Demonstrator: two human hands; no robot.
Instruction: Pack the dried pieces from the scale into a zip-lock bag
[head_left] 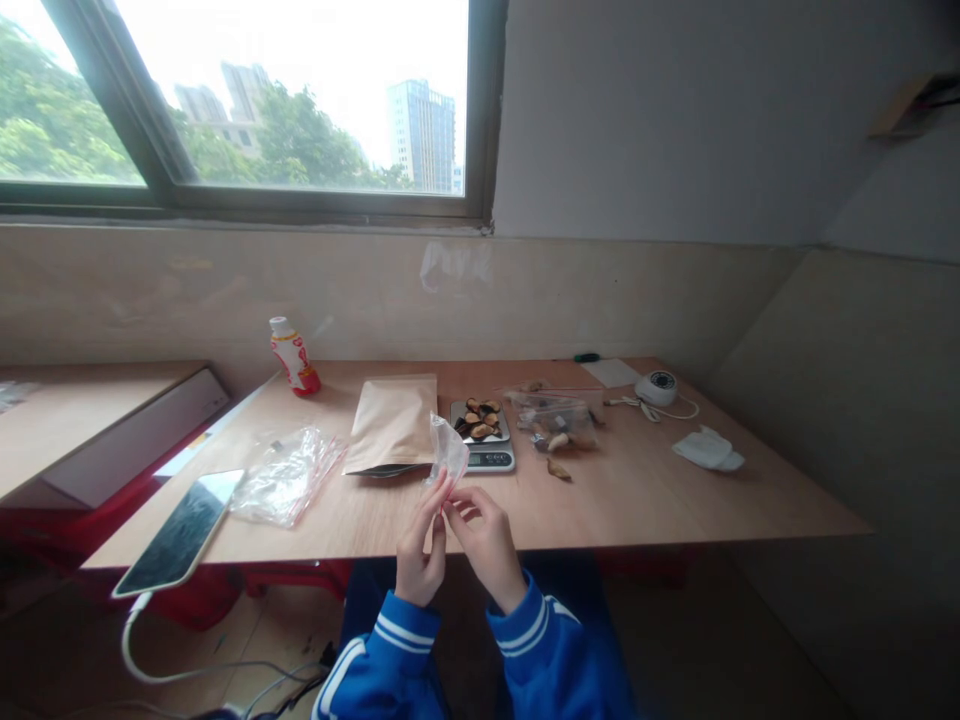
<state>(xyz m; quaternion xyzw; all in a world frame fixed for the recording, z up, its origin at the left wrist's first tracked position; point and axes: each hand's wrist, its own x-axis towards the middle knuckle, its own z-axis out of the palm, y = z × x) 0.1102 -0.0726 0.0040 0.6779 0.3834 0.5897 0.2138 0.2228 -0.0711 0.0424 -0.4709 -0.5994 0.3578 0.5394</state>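
- Clear plastic bag (448, 450) is standing up out of the person's fingers, its thin film crumpled and see-through, held just above the table's front edge.
- Left hand (420, 550) is pinching the bag's lower end between its fingertips, a closed and light grip.
- Right hand (486, 545) is curling in right beside it, with its fingers meeting the same lower end; whether they are gripping the film or only touching it, I cannot tell.
- Nothing seems to be sitting inside the bag yet, as far as the crumpled film lets me judge.
- Brown pieces (476, 418) are lying heaped on a kitchen scale (489, 460) just behind the bag, and the scale's display is lit.
- Loose pieces (559, 440) are lying on the wooden table (637, 500) to the right of the scale, around a second clear bag (547, 410), so by the look of it not all of them have reached the scale.
- Brown paper pouch (391, 425) is lying flat to the left of the scale and looks unfilled.
- Third clear bag (285, 478), with a red zip edge, is lying flat and apparently empty further left, near a phone (180, 530).
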